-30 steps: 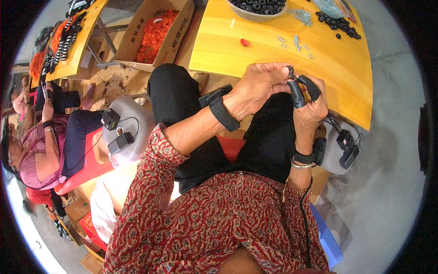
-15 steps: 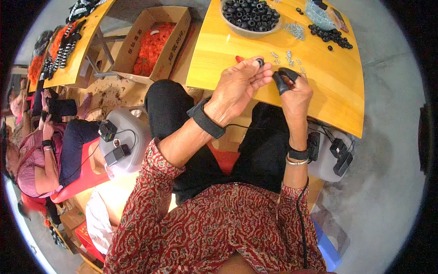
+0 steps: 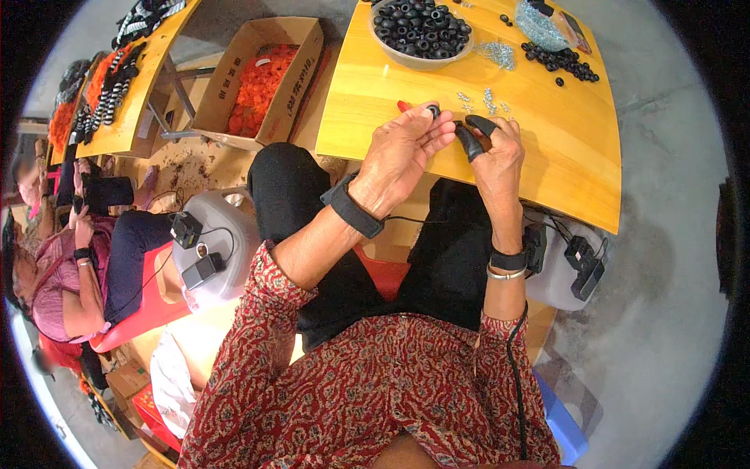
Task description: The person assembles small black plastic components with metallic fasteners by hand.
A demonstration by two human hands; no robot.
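Observation:
Above the near edge of the yellow table, my left hand [image 3: 406,148] pinches a small black ring-shaped piece [image 3: 433,112] between thumb and fingers. A bit of red shows beside that thumb. Close by on the right is my right hand [image 3: 498,152], with black covers on its thumb and index finger. Those two covered tips come together near the left fingers; anything between them is too small to make out. Beyond the hands lie scattered small silvery metal bits [image 3: 490,100] and a larger pile of them [image 3: 498,54]. A bowl [image 3: 422,61] full of black ring-shaped pieces [image 3: 422,30] stands behind.
Loose black pieces [image 3: 556,59] and a clear bag of silvery bits [image 3: 539,27] lie at the table's far right. A cardboard box [image 3: 305,74] with orange material stands left of the table. Another person [image 3: 66,281] sits at the left. A cable runs along my right forearm.
Both hands have shifted slightly left and a little nearer to me, still close together. The left keeps its grip on the black ring-shaped piece. The whole view has tilted slightly.

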